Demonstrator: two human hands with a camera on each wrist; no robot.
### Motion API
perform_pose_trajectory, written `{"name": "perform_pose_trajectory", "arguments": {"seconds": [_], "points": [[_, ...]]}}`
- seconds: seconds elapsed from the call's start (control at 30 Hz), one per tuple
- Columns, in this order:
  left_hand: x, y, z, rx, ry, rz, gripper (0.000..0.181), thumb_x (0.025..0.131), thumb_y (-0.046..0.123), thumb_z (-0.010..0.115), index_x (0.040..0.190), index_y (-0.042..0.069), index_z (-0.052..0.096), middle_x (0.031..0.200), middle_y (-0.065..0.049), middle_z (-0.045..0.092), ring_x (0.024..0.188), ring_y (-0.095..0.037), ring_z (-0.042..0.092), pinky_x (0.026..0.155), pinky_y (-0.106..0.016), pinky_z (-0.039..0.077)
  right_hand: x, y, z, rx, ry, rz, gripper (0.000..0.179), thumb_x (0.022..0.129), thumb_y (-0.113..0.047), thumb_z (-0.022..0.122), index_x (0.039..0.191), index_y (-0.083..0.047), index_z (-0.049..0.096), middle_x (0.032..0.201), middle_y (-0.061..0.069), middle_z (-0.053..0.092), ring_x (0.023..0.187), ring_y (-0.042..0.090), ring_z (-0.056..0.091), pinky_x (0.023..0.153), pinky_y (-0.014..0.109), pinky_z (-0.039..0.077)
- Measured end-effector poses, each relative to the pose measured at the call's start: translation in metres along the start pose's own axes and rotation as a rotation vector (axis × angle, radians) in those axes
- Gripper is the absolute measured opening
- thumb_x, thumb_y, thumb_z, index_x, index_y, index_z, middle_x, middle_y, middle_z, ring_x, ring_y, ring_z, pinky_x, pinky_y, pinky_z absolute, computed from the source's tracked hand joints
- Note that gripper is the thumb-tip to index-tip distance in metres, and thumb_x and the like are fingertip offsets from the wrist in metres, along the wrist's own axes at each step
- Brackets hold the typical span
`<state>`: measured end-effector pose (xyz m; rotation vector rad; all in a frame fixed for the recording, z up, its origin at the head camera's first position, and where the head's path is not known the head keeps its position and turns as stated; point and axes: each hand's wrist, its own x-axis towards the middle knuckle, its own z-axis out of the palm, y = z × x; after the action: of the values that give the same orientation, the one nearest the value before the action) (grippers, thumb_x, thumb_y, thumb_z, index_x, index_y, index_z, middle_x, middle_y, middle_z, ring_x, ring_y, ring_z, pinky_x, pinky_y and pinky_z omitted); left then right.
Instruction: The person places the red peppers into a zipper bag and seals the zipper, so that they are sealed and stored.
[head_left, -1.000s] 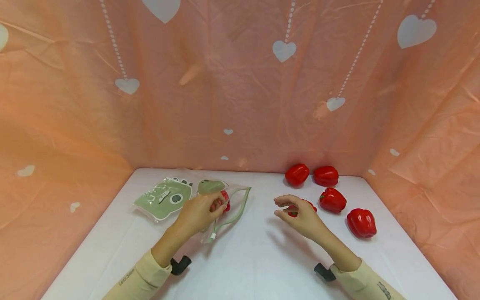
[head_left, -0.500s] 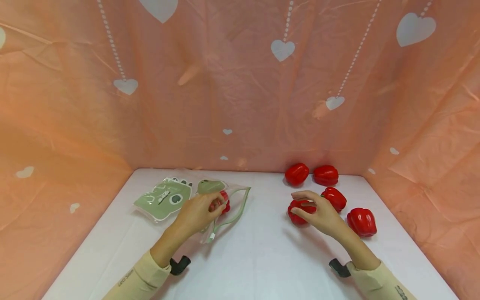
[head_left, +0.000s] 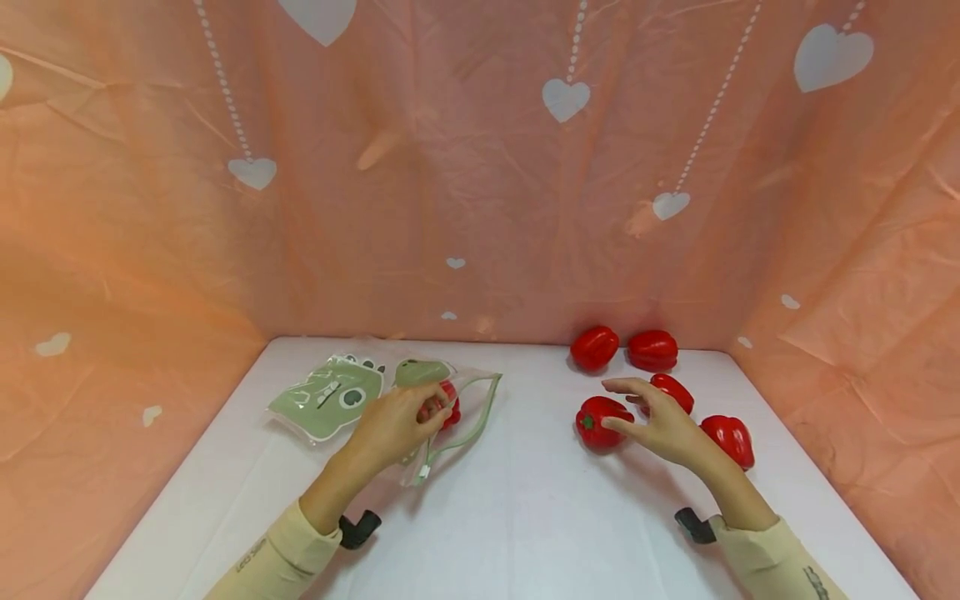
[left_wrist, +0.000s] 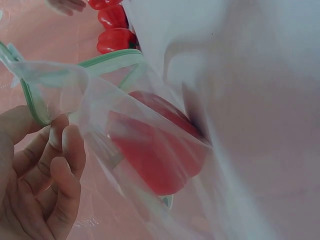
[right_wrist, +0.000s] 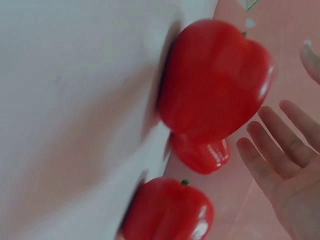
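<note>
My left hand (head_left: 397,425) pinches the mouth of a clear zip bag, whose green zip edge (left_wrist: 115,59) gapes to the right. Inside the bag lies a red bell pepper (left_wrist: 157,155), seen through the plastic. On the right side of the table, my right hand (head_left: 663,421) hovers by a red bell pepper (head_left: 592,423) with its green stem toward the left. Thumb and fingers are spread around its right side in the head view. The right wrist view has that pepper (right_wrist: 215,80) beside the fingertips, with a gap between them.
Several more red bell peppers lie on the right: two at the back, a pepper (head_left: 595,348) and its neighbour (head_left: 652,351), and a pepper (head_left: 729,440) beyond my right wrist. A clear bag with a green cartoon face (head_left: 330,400) lies at the left. Pink cloth walls enclose the white table (head_left: 510,517).
My right hand has moved right, from in front of the nearest pepper to its right side, uncovering its stem. The left hand and the bag have stayed in place.
</note>
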<state>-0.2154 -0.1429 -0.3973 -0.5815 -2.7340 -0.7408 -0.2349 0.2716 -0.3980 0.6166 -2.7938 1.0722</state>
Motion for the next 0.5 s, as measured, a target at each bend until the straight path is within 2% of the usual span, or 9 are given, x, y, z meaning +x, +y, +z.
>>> {"name": "perform_pose_trajectory", "arguments": {"seconds": [0.5], "points": [[-0.001,0.001,0.001,0.014,0.007,0.001,0.009,0.095,0.020,0.081,0.095,0.021,0.072,0.074,0.015,0.063,0.066,-0.003,0.055,0.056,-0.028,0.045,0.000,0.022,0.002,-0.001,-0.100,0.077,0.075,0.092,-0.031,0.086,0.154,-0.006,0.053,0.151,0.022,0.057,0.138,0.050,0.053,0.104,0.063,0.053]]}}
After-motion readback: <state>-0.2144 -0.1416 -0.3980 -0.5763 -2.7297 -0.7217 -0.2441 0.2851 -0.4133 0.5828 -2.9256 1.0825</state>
